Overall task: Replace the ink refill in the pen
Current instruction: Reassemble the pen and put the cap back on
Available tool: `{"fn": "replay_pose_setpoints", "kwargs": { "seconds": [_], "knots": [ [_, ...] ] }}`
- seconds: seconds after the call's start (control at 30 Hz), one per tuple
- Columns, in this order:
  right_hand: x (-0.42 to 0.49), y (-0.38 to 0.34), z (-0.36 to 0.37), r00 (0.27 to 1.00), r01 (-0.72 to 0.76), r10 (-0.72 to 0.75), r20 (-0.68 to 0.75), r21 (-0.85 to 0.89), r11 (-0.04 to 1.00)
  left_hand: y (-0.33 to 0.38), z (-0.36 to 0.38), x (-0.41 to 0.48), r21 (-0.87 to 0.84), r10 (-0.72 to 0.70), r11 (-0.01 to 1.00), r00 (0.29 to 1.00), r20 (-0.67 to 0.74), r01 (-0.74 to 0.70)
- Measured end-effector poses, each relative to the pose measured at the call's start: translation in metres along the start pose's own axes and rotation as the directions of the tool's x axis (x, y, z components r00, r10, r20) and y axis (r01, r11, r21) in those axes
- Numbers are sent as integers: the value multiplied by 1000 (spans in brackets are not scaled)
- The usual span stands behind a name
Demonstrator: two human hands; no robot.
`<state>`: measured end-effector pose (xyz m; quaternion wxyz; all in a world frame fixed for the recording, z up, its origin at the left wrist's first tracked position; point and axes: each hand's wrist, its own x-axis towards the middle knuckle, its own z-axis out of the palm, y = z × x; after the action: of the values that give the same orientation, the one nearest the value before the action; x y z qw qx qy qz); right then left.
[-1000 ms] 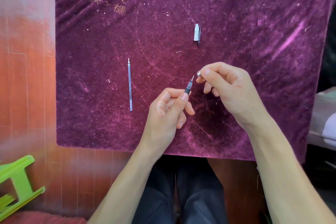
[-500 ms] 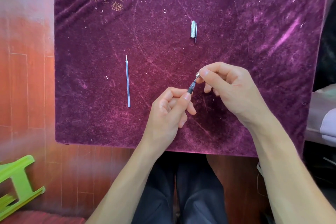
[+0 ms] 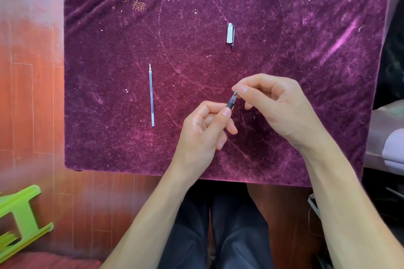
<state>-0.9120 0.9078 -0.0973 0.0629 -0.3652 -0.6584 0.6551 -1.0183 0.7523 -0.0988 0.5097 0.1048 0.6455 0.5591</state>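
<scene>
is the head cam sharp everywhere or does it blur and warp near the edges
Head view: the centre is sharp, with the thin clear ink refill and clear ridged pen cap crisp on the purple velvet cloth; the lime green plastic stool and reddish wood floor at the left edge are smeared; the cloth's edges bow, showing wide-angle distortion.

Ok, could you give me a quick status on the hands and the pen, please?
Left hand grips pen. Right hand pinches its tip. Loose refill and cap lie apart on cloth. Nothing in the way.
</scene>
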Motion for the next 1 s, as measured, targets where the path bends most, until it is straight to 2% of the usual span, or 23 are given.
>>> {"fn": "replay_pose_setpoints", "kwargs": {
  "seconds": [0.2, 0.5, 0.87, 1.0],
  "knots": [
    [-4, 7, 3, 1000, 2, -3, 29, 38, 999, -2, 1, -1, -3, -5, 1000, 1000, 10, 5],
    [-11, 16, 11, 998, -63, 62, 11, 215, 975, -5, 3, -5, -31, -9, 999, 1000, 23, 9],
    [-15, 15, 20, 982, -106, 140, -125, 245, 964, -7, 11, -5, 4, 22, 1000, 999, -41, -22],
    [-15, 17, 17, 983, -135, 161, -92, 239, 962, -7, 11, -5, 12, 29, 1000, 999, -37, -29]
  ]
}}
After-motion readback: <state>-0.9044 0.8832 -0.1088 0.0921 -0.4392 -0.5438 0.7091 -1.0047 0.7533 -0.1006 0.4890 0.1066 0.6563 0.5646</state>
